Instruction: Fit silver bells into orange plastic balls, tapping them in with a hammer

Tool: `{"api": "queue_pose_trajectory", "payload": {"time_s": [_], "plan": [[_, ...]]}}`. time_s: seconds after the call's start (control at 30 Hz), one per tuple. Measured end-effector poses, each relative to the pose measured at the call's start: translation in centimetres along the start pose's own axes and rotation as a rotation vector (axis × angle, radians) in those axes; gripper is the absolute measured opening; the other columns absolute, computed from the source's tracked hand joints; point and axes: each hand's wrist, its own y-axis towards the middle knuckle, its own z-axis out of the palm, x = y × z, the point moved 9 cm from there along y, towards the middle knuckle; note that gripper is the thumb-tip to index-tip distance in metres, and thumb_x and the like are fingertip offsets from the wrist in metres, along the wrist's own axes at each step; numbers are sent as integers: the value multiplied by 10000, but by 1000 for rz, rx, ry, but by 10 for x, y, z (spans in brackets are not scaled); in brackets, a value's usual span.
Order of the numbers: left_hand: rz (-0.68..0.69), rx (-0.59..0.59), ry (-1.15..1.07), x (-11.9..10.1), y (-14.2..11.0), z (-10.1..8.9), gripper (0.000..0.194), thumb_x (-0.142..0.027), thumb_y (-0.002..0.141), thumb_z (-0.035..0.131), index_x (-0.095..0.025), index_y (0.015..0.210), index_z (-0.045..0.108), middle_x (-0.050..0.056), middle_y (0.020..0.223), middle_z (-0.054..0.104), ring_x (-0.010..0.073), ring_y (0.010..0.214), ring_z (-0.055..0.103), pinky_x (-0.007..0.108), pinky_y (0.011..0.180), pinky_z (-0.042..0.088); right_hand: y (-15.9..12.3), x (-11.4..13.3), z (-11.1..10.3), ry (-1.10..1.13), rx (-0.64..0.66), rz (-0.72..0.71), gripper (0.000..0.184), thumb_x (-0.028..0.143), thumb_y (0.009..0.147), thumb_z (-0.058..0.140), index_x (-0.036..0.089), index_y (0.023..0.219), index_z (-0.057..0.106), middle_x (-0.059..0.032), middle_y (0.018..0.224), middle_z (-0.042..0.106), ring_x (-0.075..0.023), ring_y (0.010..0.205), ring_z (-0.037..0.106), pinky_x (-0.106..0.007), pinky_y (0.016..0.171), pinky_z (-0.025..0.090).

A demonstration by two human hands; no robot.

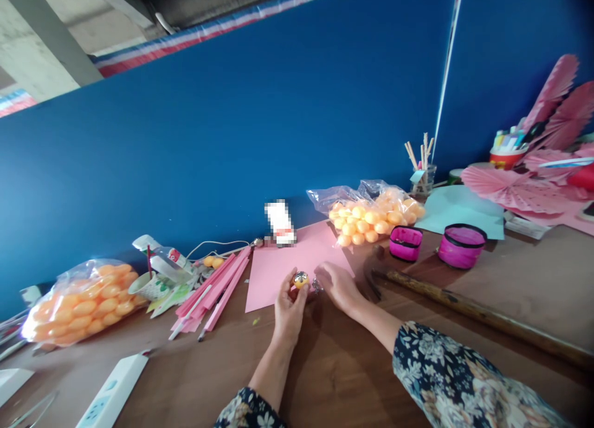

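Note:
My left hand (288, 310) is closed around a small shiny ball (301, 280), gripped between thumb and fingers. The ball's top gleams silver and its lower side is yellow-gold. To its right, my right hand (338, 286) has its fingers curled down at a small shiny silver piece (317, 285), whose kind is too small to tell. Both hands are over the near part of a pink paper sheet (266, 279) on the brown table (343, 378). A hammer (464, 305) with a wooden handle lies just right of my right hand.
Clear bags of orange balls lie left (88, 304) and behind (366, 214). Pink strips (216, 292), a plastic bottle (169, 261) and a power strip (114, 391) are left. Magenta round containers (461, 245), blue paper (464, 208) and pink paper fans (515, 190) are right. A blue wall (232, 137) borders the table.

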Motion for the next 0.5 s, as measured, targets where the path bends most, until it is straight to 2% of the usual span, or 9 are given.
{"api": "queue_pose_trajectory", "payload": {"time_s": [0.13,0.33,0.5], "plan": [[-15,-5,-13,1,1,-1,567,-310,700,632,-175,1217,441,104,1132,573,199,956,591,335,849,475,-1,1,-1,10,0,-2,130,180,779,451,190,826,571,-35,818,633,-160,740,578,-261,663,419],[-50,-40,-23,4,1,-2,541,-293,684,648,-180,1178,460,94,1090,593,184,877,624,332,807,498,1,-2,-3,38,-30,16,116,188,777,457,199,790,571,-28,791,637,-163,722,582,-269,662,424],[-24,-57,39,2,1,-5,497,-280,671,658,-188,1131,494,94,1077,592,177,852,626,326,790,497,-1,9,-4,248,-42,12,92,207,781,450,195,766,540,-10,752,615,-140,682,575,-247,639,443]]}}
